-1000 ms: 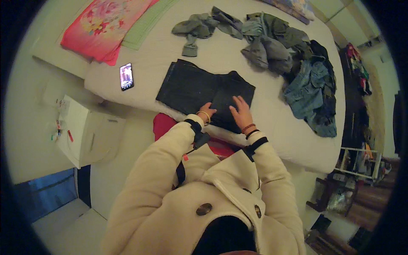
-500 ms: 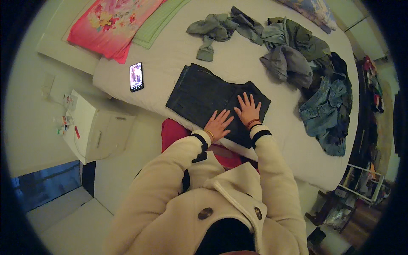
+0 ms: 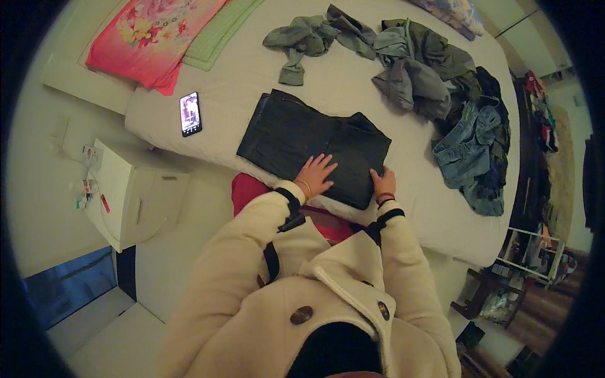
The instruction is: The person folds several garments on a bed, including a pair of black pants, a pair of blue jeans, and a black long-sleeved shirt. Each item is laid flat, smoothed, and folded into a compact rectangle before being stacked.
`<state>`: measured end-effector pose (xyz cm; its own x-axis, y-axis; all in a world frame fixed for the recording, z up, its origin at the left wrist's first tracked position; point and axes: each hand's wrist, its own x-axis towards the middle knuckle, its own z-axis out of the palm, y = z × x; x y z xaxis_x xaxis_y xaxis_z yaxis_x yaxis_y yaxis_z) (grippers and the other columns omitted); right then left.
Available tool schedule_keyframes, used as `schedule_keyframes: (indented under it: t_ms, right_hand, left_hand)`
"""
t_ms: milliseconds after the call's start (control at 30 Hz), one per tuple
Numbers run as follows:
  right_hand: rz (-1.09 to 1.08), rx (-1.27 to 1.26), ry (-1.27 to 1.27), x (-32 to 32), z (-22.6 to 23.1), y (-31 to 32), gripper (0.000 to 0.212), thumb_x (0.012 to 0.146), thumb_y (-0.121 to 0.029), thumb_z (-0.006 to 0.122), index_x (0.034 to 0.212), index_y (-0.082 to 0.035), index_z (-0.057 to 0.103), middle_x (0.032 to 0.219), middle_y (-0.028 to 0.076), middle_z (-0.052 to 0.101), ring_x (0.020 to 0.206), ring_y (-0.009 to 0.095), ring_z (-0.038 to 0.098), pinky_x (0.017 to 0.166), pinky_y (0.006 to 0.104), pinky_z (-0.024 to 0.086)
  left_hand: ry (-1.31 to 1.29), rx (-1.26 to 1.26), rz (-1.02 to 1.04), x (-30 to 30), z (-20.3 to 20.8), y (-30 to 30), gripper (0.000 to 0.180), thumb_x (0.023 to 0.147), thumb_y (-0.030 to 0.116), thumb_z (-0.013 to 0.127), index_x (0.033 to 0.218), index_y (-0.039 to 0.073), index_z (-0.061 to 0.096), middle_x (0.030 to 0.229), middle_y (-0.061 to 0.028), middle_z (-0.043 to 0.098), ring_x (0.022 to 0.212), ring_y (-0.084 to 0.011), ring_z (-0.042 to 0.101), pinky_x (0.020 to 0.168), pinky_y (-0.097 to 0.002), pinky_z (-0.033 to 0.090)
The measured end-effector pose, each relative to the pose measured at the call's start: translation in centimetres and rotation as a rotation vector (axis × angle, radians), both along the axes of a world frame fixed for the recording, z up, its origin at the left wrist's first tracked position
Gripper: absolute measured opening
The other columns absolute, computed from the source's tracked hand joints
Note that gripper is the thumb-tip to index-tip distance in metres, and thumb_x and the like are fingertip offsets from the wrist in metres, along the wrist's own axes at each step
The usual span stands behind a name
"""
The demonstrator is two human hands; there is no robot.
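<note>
Dark trousers [image 3: 302, 133]: matte fabric, folded, angular
Left hand [image 3: 317, 175]: fingers spread flat on top
Right hand [image 3: 384, 184]: at right edge, can't tell grip

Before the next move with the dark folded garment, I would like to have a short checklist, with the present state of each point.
1. Left hand on the dark garment, fingers spread: ok.
2. Right hand at the garment's right edge: ok.
3. Right hand's grip firm: cannot tell; some fingers are hidden.
4. Garment's upper edge straight: not ok; it is uneven.
5. Phone apart from the garment: ok.
6. Blue jeans apart from the garment: ok.
</note>
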<state>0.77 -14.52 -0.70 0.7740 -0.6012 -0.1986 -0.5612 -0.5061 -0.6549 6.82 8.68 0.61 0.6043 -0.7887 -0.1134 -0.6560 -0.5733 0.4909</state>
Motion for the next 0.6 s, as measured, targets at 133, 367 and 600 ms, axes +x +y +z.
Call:
schedule_keyframes:
  t_ms: [133,367,600]
  right_hand:
    - [0.082,-0.018,0.081,-1.3,0.9,-0.3,0.065,0.066,-0.026,0.066,0.119,-0.002,0.037,0.115,0.023,0.044,0.104,0.034,0.045,0.087,0.0367,0.038]
    - [0.826,-0.469,0.118,0.7,2.4,10.0,0.065,0.069,-0.033,0.061,0.125,-0.016,0.033,0.132,0.012,0.025,0.120,0.032,0.026,0.094,0.0495,0.026]
    - [0.979,-0.560,0.185,-2.8,2.4,12.0,0.060,0.078,-0.039,0.047,0.129,-0.014,0.026,0.136,0.006,0.020,0.125,0.027,0.019,0.093,0.0587,0.019]
  left_hand:
    - [-0.400,-0.396,0.664,6.8,1.4,4.7,0.035,0.061,0.016,0.061,0.093,0.006,0.055,0.098,-0.0135,0.053,0.091,-0.0301,0.050,0.077,-0.0392,0.041]
    - [0.602,-0.106,0.892,12.0,1.5,14.1,0.055,0.066,0.022,0.066,0.112,0.001,0.044,0.103,-0.0152,0.055,0.091,-0.0273,0.054,0.079,-0.0337,0.044]
    - [1.177,-0.689,0.269,11.2,9.5,7.3,0.065,0.064,0.015,0.065,0.120,0.000,0.036,0.108,-0.0104,0.051,0.095,-0.0214,0.052,0.084,-0.0303,0.040]
